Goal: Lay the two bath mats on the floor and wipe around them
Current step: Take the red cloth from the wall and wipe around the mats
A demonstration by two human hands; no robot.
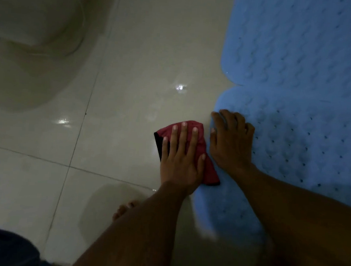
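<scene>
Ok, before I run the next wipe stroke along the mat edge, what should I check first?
1. Cloth under control: the left hand lies flat on the red cloth, fingers spread. Ok.
2. Near mat steadied: the right hand rests on the near blue mat at its edge. Ok.
3. Both mats down: the far blue mat lies on the floor, meeting the near one. Ok.
4. Mat edge flat under the right hand: cannot tell.
5. Floor wet or dry: glossy, with glare spots. Cannot tell.
</scene>
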